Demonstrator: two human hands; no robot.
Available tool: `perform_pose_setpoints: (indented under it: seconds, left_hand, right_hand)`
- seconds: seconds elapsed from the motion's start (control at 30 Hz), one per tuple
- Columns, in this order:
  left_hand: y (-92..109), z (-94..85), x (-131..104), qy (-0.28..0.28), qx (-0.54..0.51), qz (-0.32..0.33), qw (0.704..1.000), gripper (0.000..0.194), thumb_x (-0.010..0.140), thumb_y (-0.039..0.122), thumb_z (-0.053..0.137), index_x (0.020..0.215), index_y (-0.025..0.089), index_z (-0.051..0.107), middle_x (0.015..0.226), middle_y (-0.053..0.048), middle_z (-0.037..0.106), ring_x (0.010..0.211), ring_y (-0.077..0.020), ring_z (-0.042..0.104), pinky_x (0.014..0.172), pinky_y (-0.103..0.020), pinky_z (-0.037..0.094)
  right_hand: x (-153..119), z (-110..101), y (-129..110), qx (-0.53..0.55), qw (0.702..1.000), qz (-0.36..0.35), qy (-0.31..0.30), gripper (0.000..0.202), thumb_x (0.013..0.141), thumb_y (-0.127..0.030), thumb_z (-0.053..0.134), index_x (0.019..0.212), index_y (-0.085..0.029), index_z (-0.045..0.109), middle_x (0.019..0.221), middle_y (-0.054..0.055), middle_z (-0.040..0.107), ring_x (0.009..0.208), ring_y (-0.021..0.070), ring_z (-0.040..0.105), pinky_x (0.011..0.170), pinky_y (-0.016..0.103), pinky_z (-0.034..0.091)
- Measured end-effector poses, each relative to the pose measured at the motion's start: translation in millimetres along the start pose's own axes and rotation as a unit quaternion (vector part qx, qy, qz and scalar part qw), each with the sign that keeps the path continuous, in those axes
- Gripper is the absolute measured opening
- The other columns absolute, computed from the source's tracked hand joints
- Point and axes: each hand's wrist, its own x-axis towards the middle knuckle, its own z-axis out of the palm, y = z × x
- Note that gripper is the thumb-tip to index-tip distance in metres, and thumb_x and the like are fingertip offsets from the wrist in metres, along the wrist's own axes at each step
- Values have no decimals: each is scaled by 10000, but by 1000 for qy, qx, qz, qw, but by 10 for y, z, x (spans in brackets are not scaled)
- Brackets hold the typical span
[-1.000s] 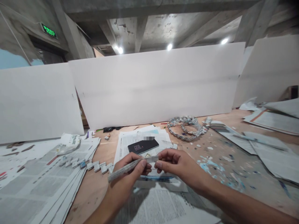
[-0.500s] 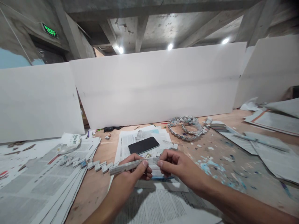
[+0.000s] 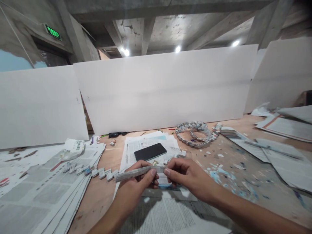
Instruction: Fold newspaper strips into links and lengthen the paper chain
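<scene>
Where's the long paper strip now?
In the head view, the paper strip is below the middle, pinched by the left hand and right hand, on the near side of the black phone.

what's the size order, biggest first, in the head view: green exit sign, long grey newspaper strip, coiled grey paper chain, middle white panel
middle white panel
coiled grey paper chain
long grey newspaper strip, partly covered
green exit sign

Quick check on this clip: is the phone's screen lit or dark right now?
Dark: the phone on the papers shows a plain black surface with nothing glowing.
</scene>
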Motion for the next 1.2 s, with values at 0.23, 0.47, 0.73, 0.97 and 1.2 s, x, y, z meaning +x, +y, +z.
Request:
perform_pose_setpoints:
  seconds: [0.23, 0.47, 0.73, 0.97, 1.2]
  left_hand:
    - [-5, 2, -1, -1, -15, -14, 1000, 277, 778, 431, 749, 823, 184, 629, 729, -27, 694, 688, -161, 655, 698, -292, 584]
    - [-42, -5, 13, -26, -35, -51, 998, 326, 807, 473, 709, 797, 165, 604, 677, -16, 667, 593, -134, 627, 588, -247, 556]
    - [-177, 2, 53, -19, -61, -121, 991, 445, 800, 529, 680, 705, 95, 650, 515, -4, 573, 426, -100, 529, 421, -200, 458]
    - [-177, 15, 29, -28, -90, -146, 985, 397, 813, 464, 684, 712, 80, 666, 528, -5, 572, 420, -87, 520, 414, -186, 454]
    - [-183, 21, 19, -47, -93, -152, 983, 442, 827, 512, 647, 726, 83, 662, 532, -6, 566, 424, -86, 509, 406, -186, 456]
  right_hand:
    - [4, -9, 10, -12, 1000, 6, 5, 278, 873, -457, 642, 817, -186, 671, 747, 9, 658, 651, 133, 586, 634, 257, 453]
    - [-14, 18, -63, 21, 999, 36, 3, 399, 843, -546, 647, 701, -177, 588, 631, -22, 591, 546, 105, 524, 564, 243, 403]
    - [30, -9, 25, 141, 980, 137, -36, 552, 862, -669, 533, 731, -138, 604, 588, 10, 618, 446, 81, 507, 472, 217, 319]
    - [-21, 33, -36, 103, 981, 142, -78, 537, 850, -639, 576, 725, -123, 660, 534, -9, 559, 441, 78, 454, 463, 218, 309]
    - [-7, 5, -6, 134, 974, 164, -75, 376, 885, -429, 571, 664, -135, 650, 446, -50, 466, 407, 63, 356, 450, 210, 257]
